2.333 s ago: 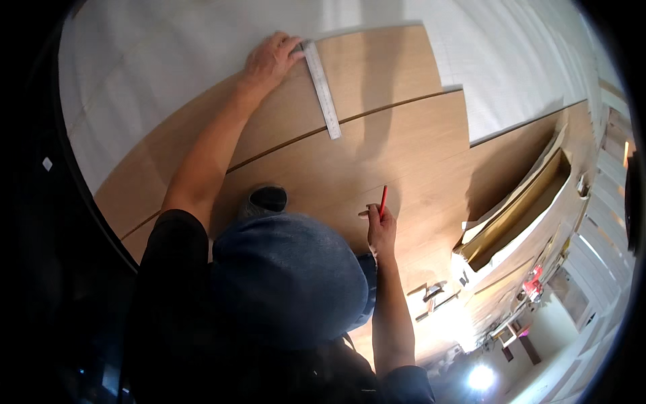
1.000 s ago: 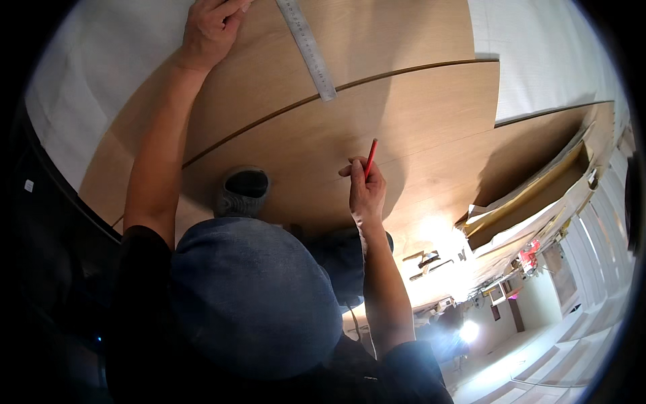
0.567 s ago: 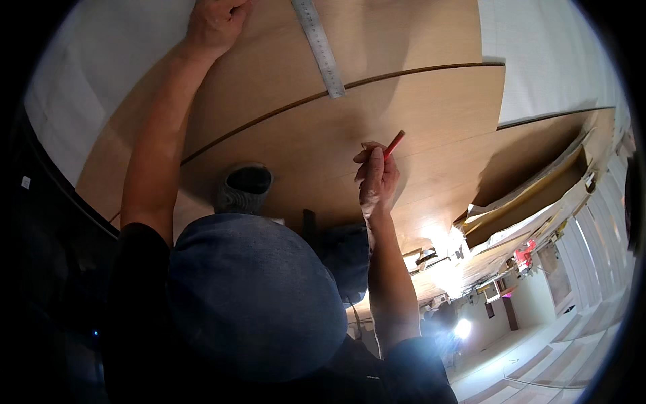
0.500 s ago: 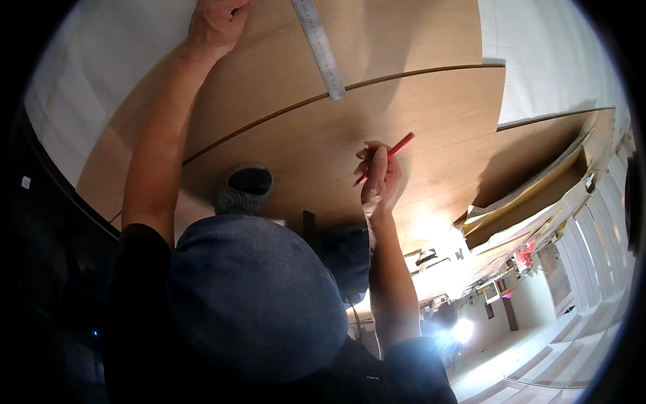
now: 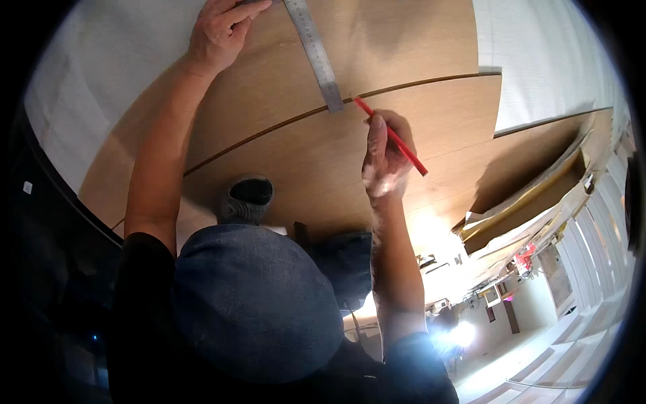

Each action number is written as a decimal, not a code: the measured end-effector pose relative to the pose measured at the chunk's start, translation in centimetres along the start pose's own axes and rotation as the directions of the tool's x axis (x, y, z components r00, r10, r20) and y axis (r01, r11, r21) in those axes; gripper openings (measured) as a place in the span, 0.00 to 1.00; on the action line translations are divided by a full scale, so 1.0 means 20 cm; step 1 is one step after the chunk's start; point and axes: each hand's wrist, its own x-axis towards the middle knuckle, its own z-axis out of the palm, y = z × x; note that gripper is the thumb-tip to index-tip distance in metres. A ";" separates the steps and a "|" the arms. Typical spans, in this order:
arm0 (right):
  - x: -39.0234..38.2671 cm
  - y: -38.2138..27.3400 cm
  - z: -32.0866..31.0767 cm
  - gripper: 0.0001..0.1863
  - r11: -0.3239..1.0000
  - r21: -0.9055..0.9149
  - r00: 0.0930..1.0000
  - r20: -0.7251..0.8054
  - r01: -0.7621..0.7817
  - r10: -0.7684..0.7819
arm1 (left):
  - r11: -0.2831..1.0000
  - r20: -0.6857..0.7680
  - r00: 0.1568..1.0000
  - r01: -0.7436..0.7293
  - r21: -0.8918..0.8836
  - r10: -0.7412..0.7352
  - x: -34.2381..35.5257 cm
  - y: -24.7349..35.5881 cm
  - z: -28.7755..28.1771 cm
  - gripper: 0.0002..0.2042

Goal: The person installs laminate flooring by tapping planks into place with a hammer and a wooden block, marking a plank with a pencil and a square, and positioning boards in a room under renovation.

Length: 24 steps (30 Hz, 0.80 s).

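My left hand (image 5: pixel 219 37) is at the top, its fingers pressed on the top end of a steel square (image 5: pixel 309 47), whose long blade lies down across a light wooden plank (image 5: pixel 410 40) to the seam with a lower plank (image 5: pixel 444 108). My right hand (image 5: pixel 389 145) holds a red pencil (image 5: pixel 410 156) just below and right of the blade's lower end, with one end of the pencil near that seam, apparently not touching the steel.
White underlay (image 5: pixel 538 87) borders the planks. A long open cardboard carton (image 5: pixel 521 209) lies at right, with red and dark items and a bright lamp (image 5: pixel 463 334) beyond. My grey shoe (image 5: pixel 245 209) and denim-covered leg (image 5: pixel 256 296) are below my hands.
My right hand has risen toward the blade's lower end, and the pencil has turned from upright to slanting up-left. My left hand stays at the square's top.
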 end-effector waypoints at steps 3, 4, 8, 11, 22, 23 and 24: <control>0.09 0.00 0.04 0.07 1.000 0.030 0.998 -0.063 0.011 -0.009 | 0.998 -0.006 0.998 -0.060 0.007 0.060 0.02 0.01 -0.01 0.11; 0.12 -0.01 0.04 0.07 0.999 0.048 0.997 -0.069 0.020 -0.016 | 0.999 -0.006 0.999 -0.046 0.001 0.046 0.02 0.01 -0.01 0.11; 0.22 0.03 0.12 0.08 0.990 0.108 0.994 -0.068 0.090 -0.083 | 0.987 -0.035 0.987 -0.155 0.051 0.157 -0.01 -0.07 0.00 0.13; 0.28 0.02 0.19 0.08 0.989 0.095 0.993 -0.017 0.115 -0.113 | 0.993 -0.012 0.994 -0.105 0.055 0.106 -0.01 -0.05 0.01 0.15; 0.55 0.00 0.51 0.09 0.957 -0.014 0.953 0.096 0.289 -0.287 | 0.994 -0.017 0.995 -0.095 0.057 0.096 -0.02 -0.06 0.00 0.17; 0.56 0.01 0.52 0.10 0.954 -0.031 0.949 0.110 0.299 -0.294 | 0.992 -0.018 0.994 -0.102 0.079 0.104 -0.02 -0.06 0.01 0.17; 0.56 0.02 0.52 0.10 0.945 -0.044 0.941 0.119 0.323 -0.316 | 0.990 -0.013 0.994 -0.106 0.089 0.107 -0.03 -0.06 0.01 0.17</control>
